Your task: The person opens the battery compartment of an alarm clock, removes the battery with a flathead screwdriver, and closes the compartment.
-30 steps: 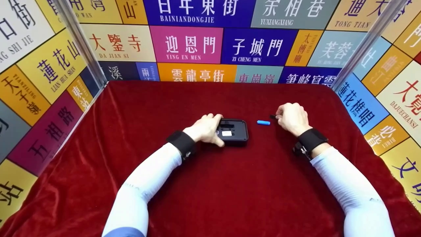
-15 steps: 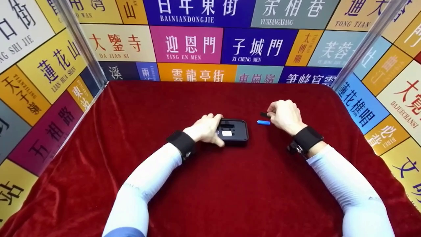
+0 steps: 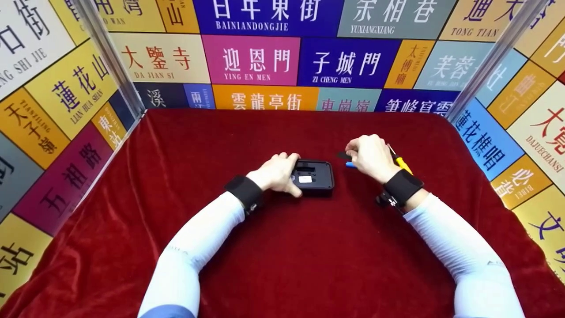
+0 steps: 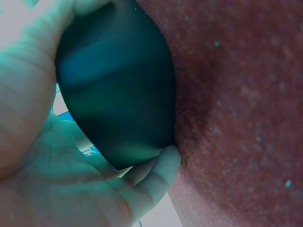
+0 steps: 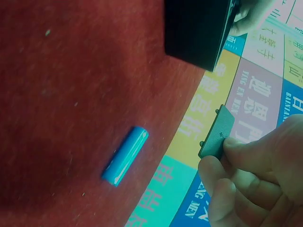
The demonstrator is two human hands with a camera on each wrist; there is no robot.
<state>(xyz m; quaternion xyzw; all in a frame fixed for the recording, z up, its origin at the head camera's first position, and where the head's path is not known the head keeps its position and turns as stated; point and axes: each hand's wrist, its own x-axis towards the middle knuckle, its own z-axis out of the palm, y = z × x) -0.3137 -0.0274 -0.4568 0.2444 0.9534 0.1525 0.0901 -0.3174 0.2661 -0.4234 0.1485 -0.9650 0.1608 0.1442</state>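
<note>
In the head view my left hand grips the left end of a black rectangular device, thumb on the near side and fingers on the far side. The device's upper face shows a white label and an open battery slot. In the left wrist view its dark curved side sits between thumb and fingers. My right hand pinches a small black battery cover between thumb and forefinger, its two little tabs pointing away from the hand. Below the cover, a blue battery lies on the cloth, partly hidden by the right hand in the head view.
A yellow-handled screwdriver lies behind the right wrist, partly covered by it. Dark red cloth covers the table. Panels with printed street names stand round the back and sides, with clear posts at the corners.
My right hand has moved left with the battery cover, closer to the device and now over part of the battery. The screwdriver has come into sight behind it. The left hand and device stay put.
</note>
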